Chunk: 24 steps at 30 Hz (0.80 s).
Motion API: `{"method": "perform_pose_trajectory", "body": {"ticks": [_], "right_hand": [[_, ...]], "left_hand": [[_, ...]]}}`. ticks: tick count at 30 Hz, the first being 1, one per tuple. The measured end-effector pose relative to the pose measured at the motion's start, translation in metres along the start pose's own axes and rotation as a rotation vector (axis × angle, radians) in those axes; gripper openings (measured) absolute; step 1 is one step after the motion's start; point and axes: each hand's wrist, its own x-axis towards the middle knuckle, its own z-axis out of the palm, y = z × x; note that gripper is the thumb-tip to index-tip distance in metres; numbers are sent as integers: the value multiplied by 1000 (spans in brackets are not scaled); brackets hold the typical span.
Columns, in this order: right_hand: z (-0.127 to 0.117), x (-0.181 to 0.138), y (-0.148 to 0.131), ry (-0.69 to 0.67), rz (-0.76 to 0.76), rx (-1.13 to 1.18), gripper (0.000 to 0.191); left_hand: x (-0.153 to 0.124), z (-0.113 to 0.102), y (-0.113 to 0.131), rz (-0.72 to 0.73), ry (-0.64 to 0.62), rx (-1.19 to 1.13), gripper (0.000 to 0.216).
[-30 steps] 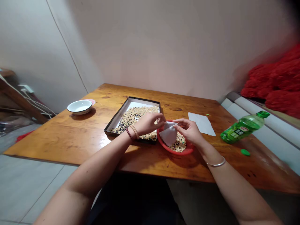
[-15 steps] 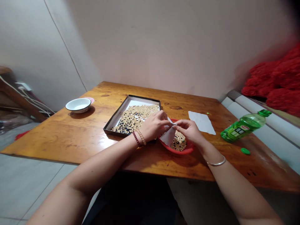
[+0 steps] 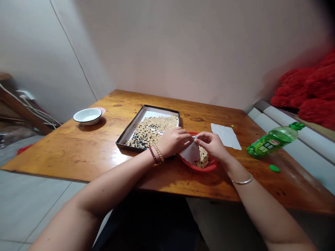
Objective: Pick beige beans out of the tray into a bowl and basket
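Both hands meet above a red plastic basket (image 3: pixel 209 168) that holds pale and dark beans (image 3: pixel 202 160). My left hand (image 3: pixel 174 142) pinches the upper left side of a white sheet of paper (image 3: pixel 191 152), which is folded into a cone-like shape with its peak up. My right hand (image 3: pixel 211 143) grips the peak between thumb and fingers. The paper's lower part spreads over the left of the basket and hides some of the beans. Behind my left wrist lies a shallow black-rimmed tray (image 3: pixel 128 134) with a layer of mixed beans (image 3: pixel 151 130).
A flat white paper (image 3: pixel 226 136) lies right of the basket. A green bottle (image 3: pixel 274 140) leans toward the right, its green cap (image 3: pixel 274 168) on the wooden table (image 3: pixel 65 150). A white enamel bowl (image 3: pixel 87 116) stands at the left. Red fabric (image 3: pixel 311 90) is heaped at the far right.
The paper in my hands has turned, so a broader face of it shows and it covers more of the beans in the basket. My left fingers have shifted slightly.
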Motion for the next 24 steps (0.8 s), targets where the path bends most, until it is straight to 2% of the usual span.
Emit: {"method": "perform_pose_trajectory", "body": {"ticks": [6,15,24], "right_hand": [[-2,0,-3,-87,-9,-96,33],[-3,0,-3,-88,7,-56,32],[-3,-1,-5,-104,6,-78,34]], "left_hand": [[1,-1,1,-15,26,40,19],[-1,0,1,-12,52,86,23],[0,0,-1,9,57,1,17]]}}
